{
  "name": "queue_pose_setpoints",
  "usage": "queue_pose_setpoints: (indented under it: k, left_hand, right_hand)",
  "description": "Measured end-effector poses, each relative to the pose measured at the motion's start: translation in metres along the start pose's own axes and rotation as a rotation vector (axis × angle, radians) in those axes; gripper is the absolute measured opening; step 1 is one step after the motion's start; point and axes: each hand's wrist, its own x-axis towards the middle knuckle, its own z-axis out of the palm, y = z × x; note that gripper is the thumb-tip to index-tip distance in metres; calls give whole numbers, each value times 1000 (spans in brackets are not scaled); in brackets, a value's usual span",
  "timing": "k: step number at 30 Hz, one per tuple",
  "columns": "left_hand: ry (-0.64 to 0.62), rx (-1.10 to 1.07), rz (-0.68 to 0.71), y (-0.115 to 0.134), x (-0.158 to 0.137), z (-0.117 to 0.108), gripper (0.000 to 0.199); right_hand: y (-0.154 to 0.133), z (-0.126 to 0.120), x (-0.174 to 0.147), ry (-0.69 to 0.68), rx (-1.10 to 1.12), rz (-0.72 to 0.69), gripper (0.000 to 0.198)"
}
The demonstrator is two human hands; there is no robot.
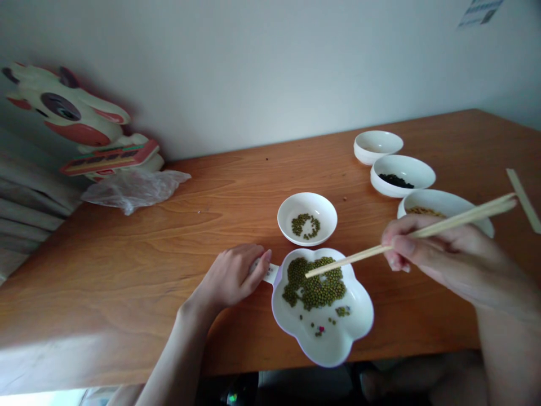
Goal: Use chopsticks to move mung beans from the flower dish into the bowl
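My left hand (240, 274) is closed around the short handle of a white flower-shaped dish (359, 307) with a lilac rim, at the table's front edge. Green mung beans (319, 290) are heaped in the dish's far part, with a few scattered nearer. My right hand (435, 254) grips a pair of wooden chopsticks (359, 255). Their tips are together over the beans; whether they pinch a bean I cannot tell. Just behind the dish is a round white bowl (307, 243) with a smaller amount of mung beans in it.
To the right stand a bowl of dark pieces (422, 169), a bowl of yellowish pieces (459, 198), partly behind my right hand, and another white bowl (378, 138). A wooden stick (524, 200) lies far right. A cow toy (97, 121) and plastic bag (135, 189) are at the left.
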Motion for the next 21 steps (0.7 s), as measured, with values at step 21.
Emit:
queue_pose_setpoints:
  k: [21]
  left_hand:
    - [-5, 13, -32, 0, -2, 1, 46]
  right_hand:
    - [6, 47, -17, -294, -179, -4, 29]
